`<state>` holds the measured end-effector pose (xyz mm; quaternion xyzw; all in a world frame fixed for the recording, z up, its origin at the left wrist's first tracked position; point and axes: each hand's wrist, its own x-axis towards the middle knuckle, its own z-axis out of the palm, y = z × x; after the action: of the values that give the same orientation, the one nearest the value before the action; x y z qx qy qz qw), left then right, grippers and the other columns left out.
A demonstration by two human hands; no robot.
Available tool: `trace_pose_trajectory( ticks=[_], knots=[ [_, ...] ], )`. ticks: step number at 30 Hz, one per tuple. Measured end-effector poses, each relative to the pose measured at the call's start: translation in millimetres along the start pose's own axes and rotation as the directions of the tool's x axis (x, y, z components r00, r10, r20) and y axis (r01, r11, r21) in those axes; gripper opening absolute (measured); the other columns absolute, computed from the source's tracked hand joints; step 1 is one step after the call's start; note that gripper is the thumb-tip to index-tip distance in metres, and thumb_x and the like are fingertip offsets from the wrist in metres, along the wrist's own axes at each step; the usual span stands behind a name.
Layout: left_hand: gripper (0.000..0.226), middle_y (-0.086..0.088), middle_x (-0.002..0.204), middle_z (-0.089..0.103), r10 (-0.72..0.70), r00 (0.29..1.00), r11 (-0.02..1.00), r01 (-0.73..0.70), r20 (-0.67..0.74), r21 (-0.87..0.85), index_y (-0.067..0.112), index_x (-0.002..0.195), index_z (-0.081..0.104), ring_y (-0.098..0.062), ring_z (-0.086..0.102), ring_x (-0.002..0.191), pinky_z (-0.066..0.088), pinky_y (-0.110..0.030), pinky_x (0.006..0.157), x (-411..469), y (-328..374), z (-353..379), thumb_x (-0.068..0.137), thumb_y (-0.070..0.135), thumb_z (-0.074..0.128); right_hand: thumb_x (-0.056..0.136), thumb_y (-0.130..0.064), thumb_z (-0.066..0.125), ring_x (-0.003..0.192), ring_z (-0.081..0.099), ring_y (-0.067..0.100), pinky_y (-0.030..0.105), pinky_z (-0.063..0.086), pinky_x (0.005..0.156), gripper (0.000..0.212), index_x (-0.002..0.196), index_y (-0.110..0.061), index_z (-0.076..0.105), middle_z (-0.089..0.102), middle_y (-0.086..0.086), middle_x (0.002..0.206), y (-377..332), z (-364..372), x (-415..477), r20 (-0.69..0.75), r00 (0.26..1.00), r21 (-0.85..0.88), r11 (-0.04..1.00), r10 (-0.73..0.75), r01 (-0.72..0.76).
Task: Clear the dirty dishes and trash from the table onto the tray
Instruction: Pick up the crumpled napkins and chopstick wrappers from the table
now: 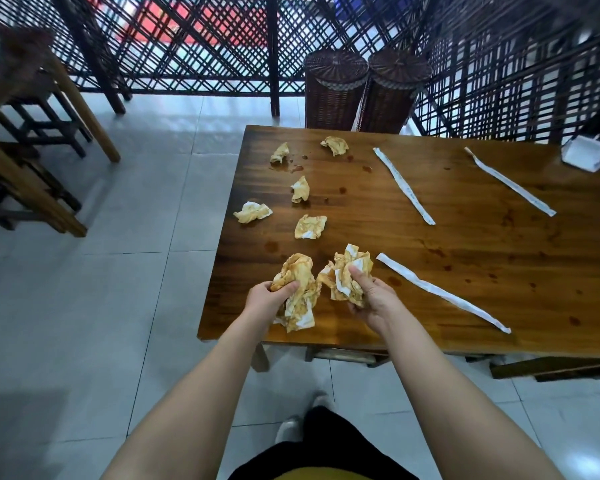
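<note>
**Soiled napkins gripped in both hands at the table's near left corner**

Head view. A stained napkin wad (300, 271) is gripped by the left hand (269, 296), whose fingers are curled round it. Its loose end hangs toward the near edge of the wooden table (465, 237). A second napkin bundle (343, 261) is held by the right hand (371, 296), pinched between the thumb and curled fingers, just beside the wad. Whether either bundle touches the tabletop cannot be told.

Further napkins are scattered along the table's left side. The nearest loose napkin (310, 226) lies just beyond the hands, and the edge napkin (253, 212) overhangs the left rim. The middle napkin (300, 189) lies behind these, with the far left napkin (280, 152) and the far right napkin (335, 145) close to the far edge.

Three long white paper sleeves are laid flat: the near sleeve (442, 292), right of the right hand, the middle sleeve (404, 187) and the far sleeve (510, 181). Brown spots are seen on the wood.

Beyond the table, two wicker baskets (335, 88) stand on the tiled floor (153, 289) before a dark lattice screen (205, 39). Wooden stools (32, 161) are seen at the left.
</note>
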<state>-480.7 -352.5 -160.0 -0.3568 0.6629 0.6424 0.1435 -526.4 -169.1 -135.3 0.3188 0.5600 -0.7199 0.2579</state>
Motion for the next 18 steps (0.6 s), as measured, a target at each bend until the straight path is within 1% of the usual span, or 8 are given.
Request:
trace_pose_trajectory(
  ticks=[3, 5, 7, 10, 13, 15, 16, 18],
  knots=[
    [0.060, -0.001, 0.115, 0.058, 0.009, 1.000, 1.000, -0.009, 0.000, 0.010, 0.006, 0.133, 0.050, -0.016, 0.053, 0.100, 0.044, -0.027, 0.079, 5, 7, 0, 0.085, 0.036, 0.070, 0.075, -0.026, 0.079, 0.090, 0.066, 0.021, 0.033, 0.053, 0.072, 0.039, 0.107, -0.015, 0.059, 0.071, 0.006, 0.099, -12, 8, 11, 0.021, 1.000, -0.022, 1.000, -0.014, 0.015],
    [0.058, -0.003, 0.116, 0.060, 0.014, 1.000, 1.000, -0.013, -0.017, 0.027, 0.007, 0.130, 0.053, -0.015, 0.054, 0.098, 0.045, -0.027, 0.078, 10, 12, -1, 0.084, 0.037, 0.071, 0.074, -0.025, 0.080, 0.088, 0.067, 0.021, 0.031, 0.051, 0.068, 0.042, 0.108, -0.014, 0.059, 0.072, 0.006, 0.098, -20, 14, 18, 0.053, 0.999, -0.030, 1.000, -0.001, 0.002],
    [0.055, -0.004, 0.117, 0.062, 0.013, 0.999, 1.000, -0.013, -0.039, 0.017, 0.006, 0.126, 0.056, -0.016, 0.057, 0.097, 0.047, -0.024, 0.073, 16, 18, -3, 0.083, 0.037, 0.072, 0.073, -0.025, 0.080, 0.081, 0.067, 0.019, 0.029, 0.049, 0.063, 0.038, 0.103, -0.012, 0.062, 0.072, 0.005, 0.091, -26, 21, 28, 0.092, 0.996, -0.048, 0.999, 0.017, -0.012],
    [0.053, -0.008, 0.117, 0.064, 0.005, 0.997, 1.000, -0.005, -0.075, -0.004, 0.006, 0.124, 0.057, -0.019, 0.060, 0.099, 0.049, -0.023, 0.068, 27, 31, -9, 0.083, 0.035, 0.072, 0.074, -0.023, 0.080, 0.081, 0.067, 0.020, 0.030, 0.050, 0.065, 0.032, 0.099, -0.010, 0.064, 0.072, 0.005, 0.088, -37, 32, 46, 0.133, 0.990, -0.092, 0.995, 0.047, -0.035],
    [0.054, -0.005, 0.111, 0.062, 0.011, 0.993, 1.000, -0.013, -0.116, -0.021, 0.005, 0.126, 0.055, -0.018, 0.058, 0.097, 0.048, -0.021, 0.063, 42, 45, -13, 0.084, 0.034, 0.071, 0.077, -0.020, 0.078, 0.079, 0.066, 0.020, 0.030, 0.049, 0.065, 0.028, 0.098, -0.010, 0.063, 0.071, 0.005, 0.086, -49, 43, 66, 0.170, 0.983, -0.136, 0.990, 0.068, -0.045],
    [0.056, -0.006, 0.112, 0.062, 0.000, 0.990, 1.000, -0.003, -0.144, -0.019, 0.005, 0.128, 0.055, -0.018, 0.058, 0.098, 0.049, -0.023, 0.068, 55, 53, -13, 0.084, 0.036, 0.071, 0.079, -0.018, 0.077, 0.077, 0.064, 0.019, 0.030, 0.048, 0.064, 0.024, 0.096, -0.011, 0.062, 0.070, 0.004, 0.084, -56, 51, 79, 0.188, 0.979, -0.170, 0.984, 0.082, -0.050],
    [0.056, -0.004, 0.107, 0.063, -0.005, 0.988, 1.000, 0.002, -0.155, -0.022, 0.006, 0.127, 0.055, -0.016, 0.059, 0.094, 0.050, -0.024, 0.069, 61, 57, -13, 0.083, 0.037, 0.071, 0.080, -0.018, 0.076, 0.077, 0.064, 0.019, 0.031, 0.047, 0.064, 0.022, 0.095, -0.012, 0.061, 0.069, 0.004, 0.084, -60, 54, 85, 0.191, 0.977, -0.190, 0.980, 0.092, -0.055],
    [0.053, 0.000, 0.095, 0.062, -0.017, 0.986, 0.999, 0.010, -0.166, -0.040, 0.006, 0.125, 0.057, -0.013, 0.059, 0.085, 0.052, -0.026, 0.064, 71, 63, -12, 0.084, 0.036, 0.072, 0.081, -0.017, 0.075, 0.078, 0.063, 0.019, 0.030, 0.048, 0.065, 0.018, 0.092, -0.012, 0.061, 0.069, 0.004, 0.086, -65, 60, 95, 0.184, 0.977, -0.211, 0.975, 0.110, -0.070]
  ],
)
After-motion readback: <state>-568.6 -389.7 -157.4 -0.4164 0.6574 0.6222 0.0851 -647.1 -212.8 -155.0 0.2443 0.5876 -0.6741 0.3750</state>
